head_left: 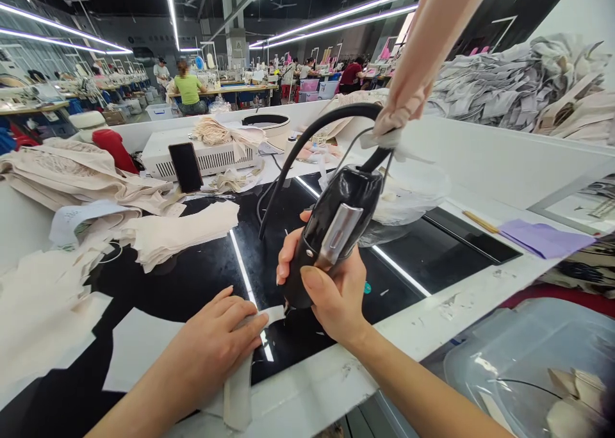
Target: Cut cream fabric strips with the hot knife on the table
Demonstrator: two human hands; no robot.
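Gripping a black, rounded handheld tool [353, 185] with a silver metal plate [343, 227], our right hand [339, 291] wraps its fingers and thumb around the lower casing. A thick black cable [300, 150] arches from the upper end, near which a pale pink fabric strap [427, 47] is knotted. Our left hand [225, 335] lies over a narrow, off-white fabric strip [237, 396], fingers close together; we cannot tell whether it pinches or only presses. The strip's far end emerges just beside the tool's lower tip, over a glossy black tabletop [192, 284]; whether they touch is unclear. To the left we see stacked cream fabric pieces [187, 233] and, behind, a dark upright phone [186, 168]. At right lie a folded purple cloth [548, 238] and a slim yellow stick [480, 221].
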